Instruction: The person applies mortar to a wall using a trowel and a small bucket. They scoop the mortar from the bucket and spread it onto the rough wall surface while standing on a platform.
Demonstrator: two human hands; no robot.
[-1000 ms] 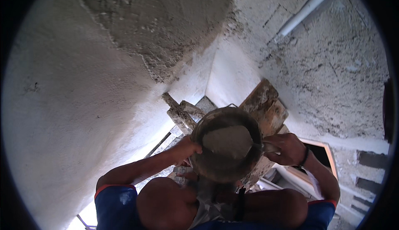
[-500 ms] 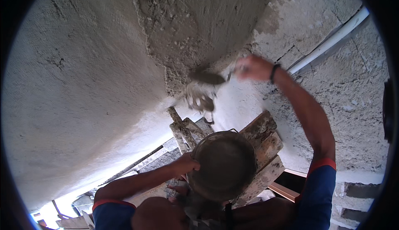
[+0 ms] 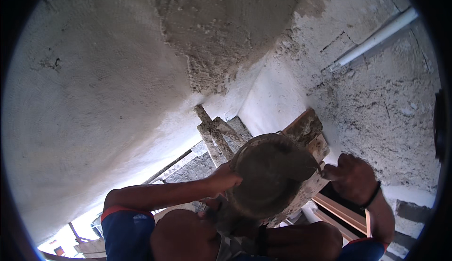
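Note:
My left hand [image 3: 225, 180] is closed on the left rim of a round, dark, mortar-stained basin [image 3: 256, 209], tilted so that its inside faces me. At the basin's right side my right hand [image 3: 349, 177] grips a trowel [image 3: 301, 166] by its handle. The dark trowel blade lies over the inside of the basin, pointing left. How much mortar the basin holds is too dim to tell. Ahead, a patch of wet grey mortar [image 3: 207, 49] covers part of the wall, its lower edge rough.
Mortar-stained wooden planks [image 3: 303, 126] lie beneath and behind the basin. A crusted wooden post [image 3: 214, 131] sticks up left of it. A white pipe [image 3: 376, 39] runs along the rough right wall [image 3: 376, 115]. My bare knees flank the basin below.
My right hand and the trowel have come down from the wall to the basin. Mortar was falling by the wall before. The basin has shifted slightly right and up.

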